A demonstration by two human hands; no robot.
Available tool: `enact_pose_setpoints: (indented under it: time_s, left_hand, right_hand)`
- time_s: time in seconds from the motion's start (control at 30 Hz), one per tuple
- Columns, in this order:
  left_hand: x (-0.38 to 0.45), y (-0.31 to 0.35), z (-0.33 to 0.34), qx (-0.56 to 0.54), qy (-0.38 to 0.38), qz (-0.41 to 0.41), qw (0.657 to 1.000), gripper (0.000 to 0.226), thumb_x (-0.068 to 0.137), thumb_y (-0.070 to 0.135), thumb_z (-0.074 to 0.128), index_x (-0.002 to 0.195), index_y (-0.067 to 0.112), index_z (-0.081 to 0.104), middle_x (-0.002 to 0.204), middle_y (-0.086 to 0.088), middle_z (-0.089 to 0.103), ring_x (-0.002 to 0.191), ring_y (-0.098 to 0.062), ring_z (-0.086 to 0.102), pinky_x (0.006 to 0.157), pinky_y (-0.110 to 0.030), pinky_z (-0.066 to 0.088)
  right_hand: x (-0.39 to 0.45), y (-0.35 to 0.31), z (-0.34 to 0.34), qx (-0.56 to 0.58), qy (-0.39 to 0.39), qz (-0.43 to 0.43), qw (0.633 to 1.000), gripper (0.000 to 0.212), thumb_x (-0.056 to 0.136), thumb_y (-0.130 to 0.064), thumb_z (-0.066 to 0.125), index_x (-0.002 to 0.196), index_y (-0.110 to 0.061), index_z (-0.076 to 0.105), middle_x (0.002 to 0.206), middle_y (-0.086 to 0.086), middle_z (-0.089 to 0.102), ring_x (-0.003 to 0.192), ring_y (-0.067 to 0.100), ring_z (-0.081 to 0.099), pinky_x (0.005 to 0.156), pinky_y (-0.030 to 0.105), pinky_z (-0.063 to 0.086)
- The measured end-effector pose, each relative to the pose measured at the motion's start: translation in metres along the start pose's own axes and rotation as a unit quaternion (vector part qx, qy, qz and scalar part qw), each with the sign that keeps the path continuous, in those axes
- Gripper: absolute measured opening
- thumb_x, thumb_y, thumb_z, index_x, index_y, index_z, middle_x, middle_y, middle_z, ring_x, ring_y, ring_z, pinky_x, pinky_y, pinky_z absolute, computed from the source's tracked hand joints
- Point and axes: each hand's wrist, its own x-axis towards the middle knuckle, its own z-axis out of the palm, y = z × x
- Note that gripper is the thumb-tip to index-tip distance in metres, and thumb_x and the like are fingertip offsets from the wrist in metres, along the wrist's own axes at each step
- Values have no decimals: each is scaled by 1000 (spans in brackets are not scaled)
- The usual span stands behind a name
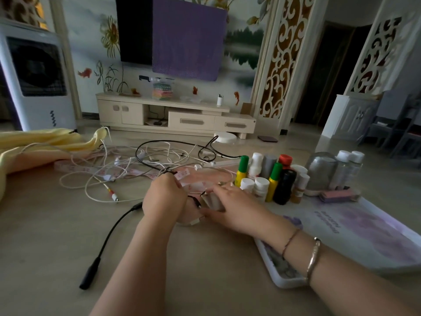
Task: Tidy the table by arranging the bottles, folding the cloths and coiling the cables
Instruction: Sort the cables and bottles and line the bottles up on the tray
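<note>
beige tabletop point(45, 224) | tangled cables point(127, 165) centre | bottles point(271, 179) grouped R, yellow cloth point(34, 147) far L | L hand point(164, 197) pinches black cable point(107, 238) | R hand point(230, 208) grips small box point(213, 200) | bkgd: TV stand point(173, 115), air cooler point(34, 71)

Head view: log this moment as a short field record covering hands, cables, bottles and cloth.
left hand: grips a bundle of cables
right hand: fingers on a small pale object, identity unclear
cables: tangled, not coiled
bottles: upright, grouped to the right
yellow cloth: crumpled, unfolded, far left
black cable: loose near the left arm
</note>
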Motion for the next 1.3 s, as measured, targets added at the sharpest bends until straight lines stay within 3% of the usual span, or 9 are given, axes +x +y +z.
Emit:
enact_pose_setpoints:
  time_s: [0.23,0.37,0.47,0.53,0.7,0.8,0.97,1.17,1.3]
  left_hand:
    - [4,5,2,-84,-14,67,994,19,81,4,58,90,20,62,100,0,66,98,-19,59,76,-23,37]
    - [0,14,9,-133,-28,114,984,22,77,4,62,85,24,66,92,8,65,87,-11,59,63,-17,38]
    - [-8,22,16,-132,-32,154,979,16,80,9,64,84,24,67,90,10,66,80,-3,56,62,-14,38]
    - [-15,26,23,-122,-21,171,978,13,82,10,63,85,21,68,91,9,66,81,-6,56,68,-20,43]
    - [-31,39,43,-23,24,171,985,11,89,23,57,94,17,65,104,-1,65,99,-27,56,84,-39,46]
    - [-39,50,55,12,36,157,987,18,90,28,52,103,18,61,116,-2,60,106,-30,49,87,-38,38]
    - [-42,52,63,33,27,168,985,27,88,31,50,112,19,56,124,-2,56,110,-30,42,89,-40,33]
    - [-41,46,66,32,4,196,980,24,89,32,52,108,18,55,120,-2,57,112,-29,47,94,-38,32]
    - [-40,45,66,35,2,205,978,26,90,32,52,112,18,55,122,-2,57,115,-28,47,97,-38,32]
  right_hand:
    - [1,3,-7,59,-15,3,998,39,84,-37,65,120,-23,59,120,2,59,113,17,54,92,29,45]
    - [-13,8,-31,154,-2,49,987,20,85,-27,64,104,-28,64,90,-14,63,80,-6,58,67,10,44]
    - [-30,16,-48,240,35,101,965,6,89,-28,58,88,-27,64,68,-11,60,62,1,58,60,23,47]
    - [-42,26,-57,271,49,128,953,9,90,-25,59,95,-19,64,73,-4,62,65,15,61,61,36,51]
    - [-74,73,-85,318,22,244,916,27,87,-11,65,101,-17,42,102,12,63,82,19,70,54,31,48]
    - [-87,106,-103,251,14,283,926,26,85,-12,65,96,-21,44,97,5,62,66,9,65,48,24,45]
    - [-87,146,-98,27,94,313,945,24,75,-9,71,77,-26,53,89,-2,61,82,19,58,70,34,48]
    - [-77,169,-77,-22,74,288,955,30,78,-1,62,71,-29,53,86,-4,61,87,20,60,70,31,47]
    - [-70,171,-69,-32,89,279,956,27,83,0,57,94,-23,65,98,0,63,95,22,59,74,32,47]
